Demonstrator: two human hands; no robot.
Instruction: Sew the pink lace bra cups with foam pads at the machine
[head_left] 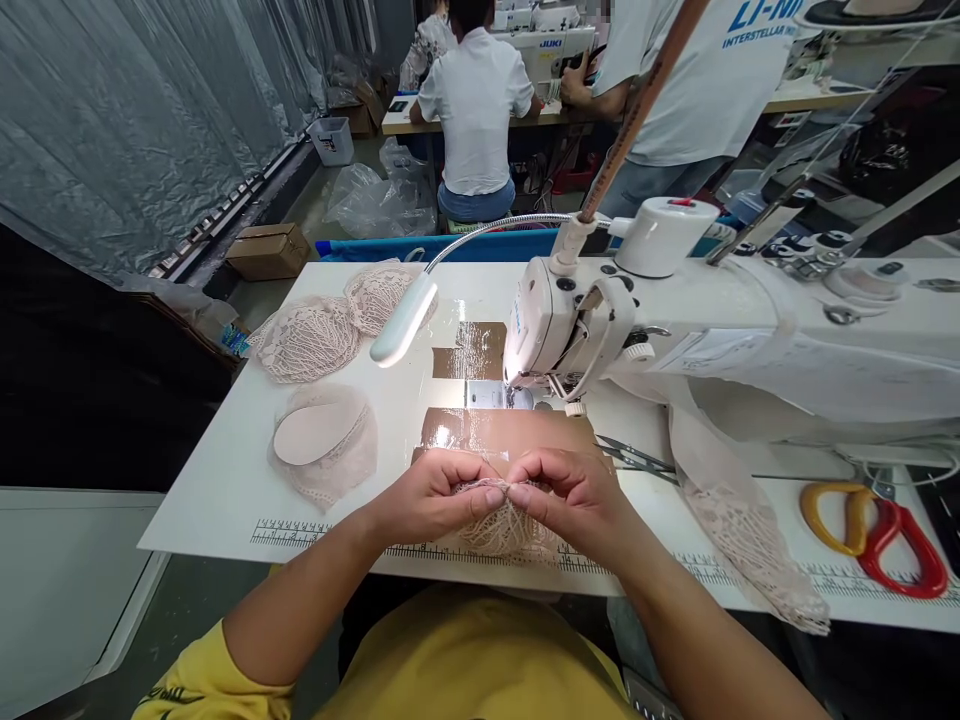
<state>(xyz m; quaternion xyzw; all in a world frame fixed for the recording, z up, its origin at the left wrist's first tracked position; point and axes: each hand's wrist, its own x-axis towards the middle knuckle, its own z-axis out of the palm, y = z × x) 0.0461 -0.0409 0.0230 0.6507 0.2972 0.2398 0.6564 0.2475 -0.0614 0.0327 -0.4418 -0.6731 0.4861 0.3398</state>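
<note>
- the left hand [431, 495] and the right hand [574, 490] meet low in the middle of the frame, at the near edge of the white bench [225, 500].
- the fingers [480, 497] of both hands are pinched tight on a small lace piece [502, 535] — the fingertips almost touch each other at its top edge.
- the lace piece hangs down under the hands and rests on the bench, over the ruler marks [292, 532] printed along the edge.
- just above the hands lies a shiny brown patch [510, 428], and above that is the needle end of the white sewing machine [570, 320].
- a little lamp [405, 320] on a bendy neck shines down on that spot.
- at the left of the frame lie three lace cups [307, 340] — the nearest one has a smooth oval pad [307, 435] in it.
- small snips [634, 457] lie just right of the right hand.
- a long lace strip [750, 540] hangs off the bench at the right, near the red and yellow scissors [877, 530].
- at the top of the frame a seated person [474, 100] in a white top has their back turned, and a standing person [690, 90] is beside them.
</note>
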